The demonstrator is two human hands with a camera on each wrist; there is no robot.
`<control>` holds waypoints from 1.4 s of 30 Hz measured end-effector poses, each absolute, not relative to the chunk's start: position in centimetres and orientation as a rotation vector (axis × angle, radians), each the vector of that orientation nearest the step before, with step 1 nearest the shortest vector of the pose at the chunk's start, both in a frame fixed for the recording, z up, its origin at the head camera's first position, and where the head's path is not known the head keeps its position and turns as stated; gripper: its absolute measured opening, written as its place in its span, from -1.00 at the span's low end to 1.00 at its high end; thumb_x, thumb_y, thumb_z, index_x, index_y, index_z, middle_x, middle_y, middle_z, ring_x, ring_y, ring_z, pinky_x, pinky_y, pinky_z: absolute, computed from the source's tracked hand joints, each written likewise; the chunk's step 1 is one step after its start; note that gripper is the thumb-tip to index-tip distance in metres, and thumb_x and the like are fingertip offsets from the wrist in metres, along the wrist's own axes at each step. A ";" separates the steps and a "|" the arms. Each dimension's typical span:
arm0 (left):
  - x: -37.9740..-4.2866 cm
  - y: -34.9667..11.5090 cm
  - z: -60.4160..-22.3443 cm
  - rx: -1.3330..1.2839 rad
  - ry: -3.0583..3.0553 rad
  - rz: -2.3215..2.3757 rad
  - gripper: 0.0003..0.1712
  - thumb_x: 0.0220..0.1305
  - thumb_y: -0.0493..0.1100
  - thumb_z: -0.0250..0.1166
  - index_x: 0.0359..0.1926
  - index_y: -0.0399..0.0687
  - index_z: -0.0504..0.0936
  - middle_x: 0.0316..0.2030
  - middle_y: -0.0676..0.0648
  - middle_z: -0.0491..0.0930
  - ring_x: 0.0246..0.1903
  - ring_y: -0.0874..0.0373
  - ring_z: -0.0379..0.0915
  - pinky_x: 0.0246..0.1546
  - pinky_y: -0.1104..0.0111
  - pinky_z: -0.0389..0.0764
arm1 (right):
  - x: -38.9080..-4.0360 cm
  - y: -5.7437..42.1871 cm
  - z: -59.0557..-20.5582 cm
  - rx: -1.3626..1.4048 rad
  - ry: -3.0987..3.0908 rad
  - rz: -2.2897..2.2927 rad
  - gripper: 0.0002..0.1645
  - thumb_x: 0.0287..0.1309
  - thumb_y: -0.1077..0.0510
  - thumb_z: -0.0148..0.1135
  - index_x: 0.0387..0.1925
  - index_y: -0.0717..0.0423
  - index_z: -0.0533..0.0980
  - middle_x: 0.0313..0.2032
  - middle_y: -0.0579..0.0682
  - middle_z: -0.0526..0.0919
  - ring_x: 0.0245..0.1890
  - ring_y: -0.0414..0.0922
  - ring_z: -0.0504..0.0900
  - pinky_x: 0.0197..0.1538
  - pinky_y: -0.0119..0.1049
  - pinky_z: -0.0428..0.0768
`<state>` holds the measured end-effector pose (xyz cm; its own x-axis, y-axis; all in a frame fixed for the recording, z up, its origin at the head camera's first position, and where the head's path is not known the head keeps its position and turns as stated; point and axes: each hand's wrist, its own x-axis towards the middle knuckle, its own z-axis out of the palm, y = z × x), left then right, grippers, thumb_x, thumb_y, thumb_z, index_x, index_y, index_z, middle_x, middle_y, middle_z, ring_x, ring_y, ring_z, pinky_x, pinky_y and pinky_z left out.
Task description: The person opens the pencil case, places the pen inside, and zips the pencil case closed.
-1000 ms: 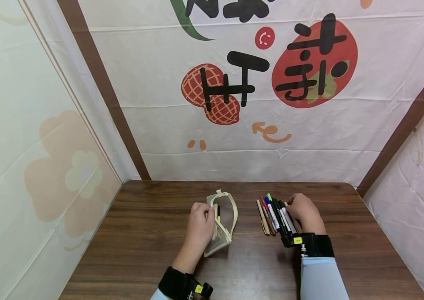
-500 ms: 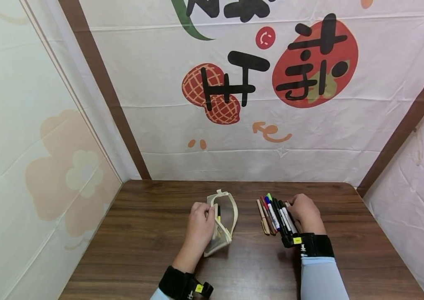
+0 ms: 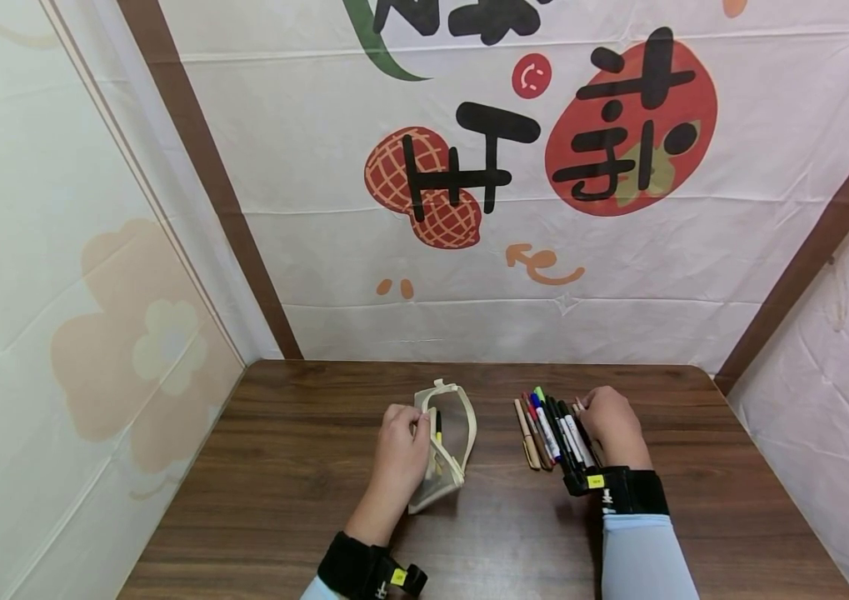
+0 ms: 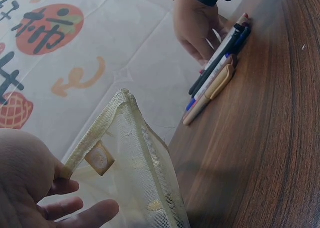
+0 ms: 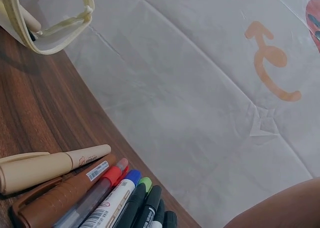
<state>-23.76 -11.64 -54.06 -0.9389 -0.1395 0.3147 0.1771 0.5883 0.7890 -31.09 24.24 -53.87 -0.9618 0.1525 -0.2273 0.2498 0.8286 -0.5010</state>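
Observation:
A pale mesh pencil case [image 3: 435, 492] with cream trim stands with its mouth open near the middle of the table. My left hand [image 3: 403, 442] pinches the near-left edge of its opening; in the left wrist view the thumb and a finger hold the cream trim [image 4: 95, 133]. Inside is a black-and-yellow pen [image 3: 438, 429]. To the right lies a row of pens and markers, among them a beige pen [image 5: 55, 168], a brown pen [image 5: 65, 193] and a blue-capped marker [image 5: 112, 203]. At the row's right end my right hand [image 3: 610, 425] curls its fingers around a pen, mostly hidden.
The dark wood table [image 3: 282, 467] ends at a white printed cloth wall [image 3: 334, 250] behind. Another cloth wall [image 3: 57, 208] stands along the left side. Both wrists wear black straps with small cameras.
My right hand shifts very slightly at the right end of the pen row. The left hand and the pencil case stay in place.

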 end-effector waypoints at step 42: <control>-23.8 -11.5 -54.1 -0.021 -2.499 -1.285 -0.76 0.62 -0.25 0.29 -0.23 -0.26 0.78 -0.08 -0.21 0.64 -0.13 -0.01 0.62 0.02 0.06 0.69 | -31.7 18.3 -52.1 0.115 2.740 -1.639 -0.42 0.64 0.03 0.36 0.45 0.29 0.57 -0.23 0.22 0.85 -0.37 -0.01 0.83 -0.22 -0.06 0.86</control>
<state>-23.80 -11.54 -54.10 -0.9453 -0.1360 0.2963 0.1619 0.5930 0.7888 -31.72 18.28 -52.11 -0.9960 0.0889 0.0085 0.0346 0.4714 -0.8812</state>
